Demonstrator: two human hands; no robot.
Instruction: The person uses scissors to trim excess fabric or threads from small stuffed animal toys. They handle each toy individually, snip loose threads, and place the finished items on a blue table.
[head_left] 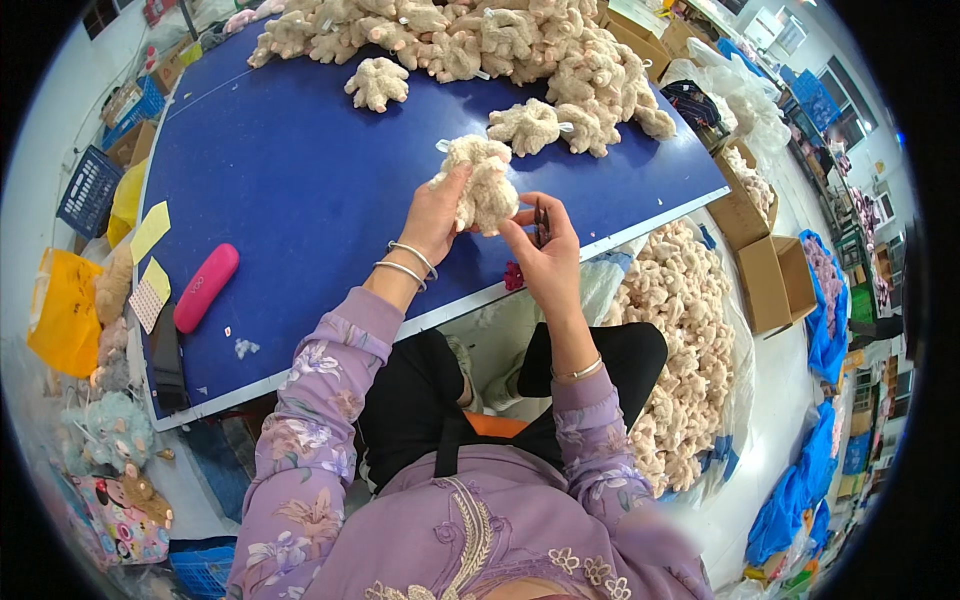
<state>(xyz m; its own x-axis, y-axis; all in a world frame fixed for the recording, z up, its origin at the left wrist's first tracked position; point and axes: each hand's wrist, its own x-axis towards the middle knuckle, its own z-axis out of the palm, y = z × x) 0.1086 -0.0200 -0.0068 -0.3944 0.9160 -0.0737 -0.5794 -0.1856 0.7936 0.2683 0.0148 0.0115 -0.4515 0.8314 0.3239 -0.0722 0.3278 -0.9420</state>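
My left hand (432,222) is closed around a cream plush toy (486,190), held above the near part of the blue table. A small white tag sticks out at the toy's upper left. On the toy's right side, my right hand (550,262) has its fingers bent, the thumb and fingertips at the plush's lower edge. Tucked in that hand is a small dark tool (541,222) that looks like thread snips; its blades are hidden. A dark red beaded item (513,276) lies by the table edge below the right hand.
Similar plush toys (500,40) are heaped at the table's far side, with one (378,84) apart. A pink case (207,288), a dark phone (168,370) and yellow papers (150,230) lie at left. More plush (680,350) fills a large bag at right, near cardboard boxes (775,283).
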